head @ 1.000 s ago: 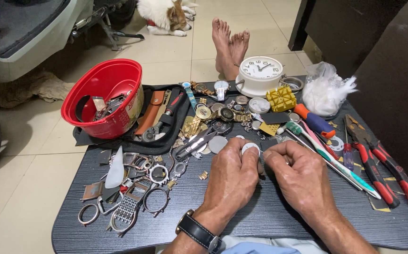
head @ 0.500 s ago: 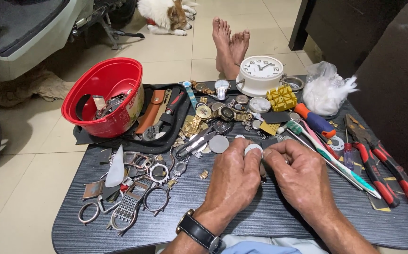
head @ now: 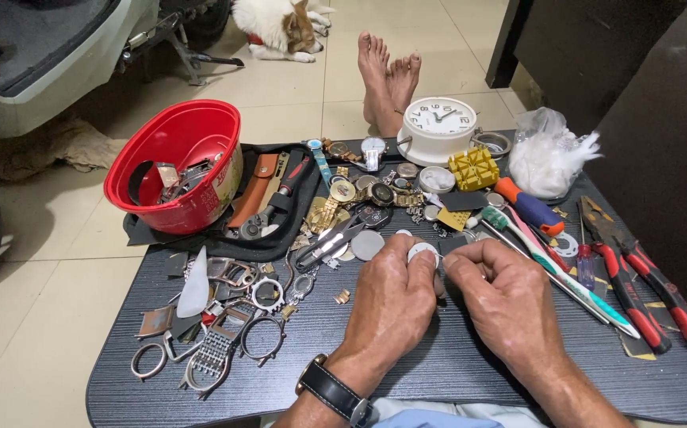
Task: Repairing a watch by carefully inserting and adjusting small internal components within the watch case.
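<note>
Both hands meet near the middle of the dark surface (head: 438, 372). The left hand (head: 391, 305), a black watch on its wrist, curls its fingers around a small round silvery disc (head: 422, 252), pinched at the fingertips. The right hand (head: 506, 297) is closed narrow, its fingertips just beside the disc; whether it grips a tool I cannot tell. Pincers (head: 329, 243) and a grey round cover (head: 368, 245) lie just left of the disc. A red bowl (head: 181, 158) with metal parts sits at the far left, a white clock (head: 438, 127) at the far edge. Red-handled pliers (head: 637, 277) lie to the right, watch cases and bands (head: 216, 317) to the left.
</note>
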